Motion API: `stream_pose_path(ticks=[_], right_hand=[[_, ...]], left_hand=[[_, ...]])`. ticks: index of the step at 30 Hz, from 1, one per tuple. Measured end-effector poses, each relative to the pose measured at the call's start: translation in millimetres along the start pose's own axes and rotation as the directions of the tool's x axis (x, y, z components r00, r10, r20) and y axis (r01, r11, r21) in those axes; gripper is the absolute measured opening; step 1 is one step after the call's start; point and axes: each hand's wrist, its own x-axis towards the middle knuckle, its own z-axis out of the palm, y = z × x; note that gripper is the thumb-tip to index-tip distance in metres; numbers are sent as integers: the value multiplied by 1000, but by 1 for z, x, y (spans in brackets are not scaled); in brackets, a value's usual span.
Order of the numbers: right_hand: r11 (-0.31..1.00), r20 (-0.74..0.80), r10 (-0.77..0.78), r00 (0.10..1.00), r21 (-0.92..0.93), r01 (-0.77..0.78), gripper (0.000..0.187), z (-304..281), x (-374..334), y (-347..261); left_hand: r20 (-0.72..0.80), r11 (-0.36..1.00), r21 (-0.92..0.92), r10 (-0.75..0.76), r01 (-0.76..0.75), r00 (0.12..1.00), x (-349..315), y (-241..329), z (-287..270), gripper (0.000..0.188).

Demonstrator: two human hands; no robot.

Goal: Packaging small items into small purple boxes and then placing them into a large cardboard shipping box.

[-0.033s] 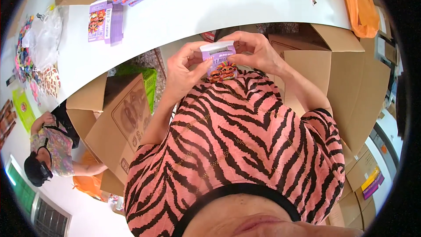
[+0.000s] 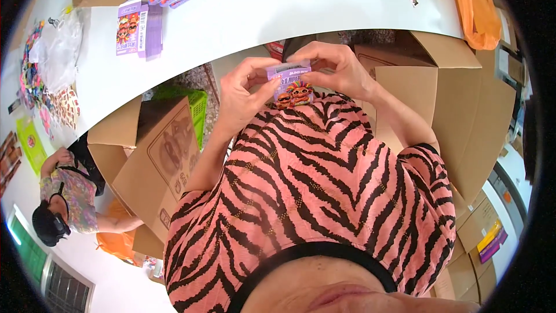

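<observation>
The left hand (image 2: 246, 87) and right hand (image 2: 343, 72) pinch a small purple carton (image 2: 294, 90) off the near edge of the white table (image 2: 278, 0), each grip drawn in on its upper sides. Too much thumb pressure could crease the thin card or skew the top flap (image 2: 296, 66); a slackened grip could drop it, with no table beneath.

Bright indoor light, soft shadow on white tabletop (image 2: 231, 14), bent fisheye edges, black corners
</observation>
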Motion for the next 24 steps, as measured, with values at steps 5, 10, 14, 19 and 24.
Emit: stream_pose_path(ticks=[5,10,14,19,24], right_hand=[[926,11,-261,965,-281,253,24,2,-4,-5],[930,25,-178,984,-322,176,20,-8,-4,-17],[950,-15,-44,999,-309,38,17,-9,-1,-25],[962,-42,-56,998,-270,43,16,-10,1,-21],[970,-71,-45,997,-244,26,14,-10,4,-25]], left_hand=[[-1,985,122,120,-119,993,-2,2,1,20],[74,991,108,74,-82,995,5,14,-4,15],[135,969,234,45,-76,990,15,19,-8,14],[156,973,230,-23,-14,988,22,17,-8,15],[199,988,146,-72,43,977,32,18,-8,15]])
